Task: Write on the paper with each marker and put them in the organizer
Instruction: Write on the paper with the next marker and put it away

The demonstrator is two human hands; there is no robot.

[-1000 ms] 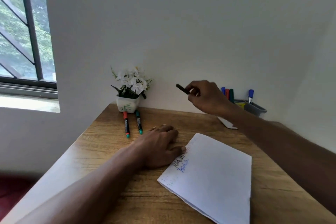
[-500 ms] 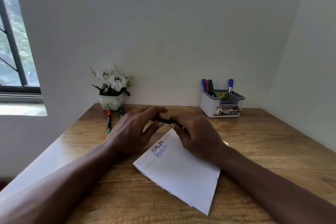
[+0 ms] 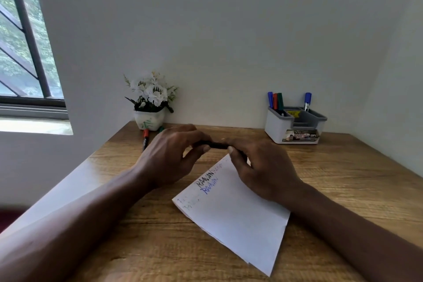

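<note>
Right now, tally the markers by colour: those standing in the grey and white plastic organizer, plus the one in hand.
Blue-capped markers in the grey and white plastic organizer: 2
Red-capped marker there: 1
Green-capped marker there: 1
Black marker held by left hand and right hand: 1
Total: 5

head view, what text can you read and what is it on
"RAAVAN": black, on the paper.
"Raavan": blue, just below.
Faint orange word beside the black one, faint green marks at the paper's left corner: unreadable.
Organizer label: maybe "OPC" at its right end, rest blurred.
Yellow sticker inside it: too small.
Green scribble on the pot: unreadable.
</note>
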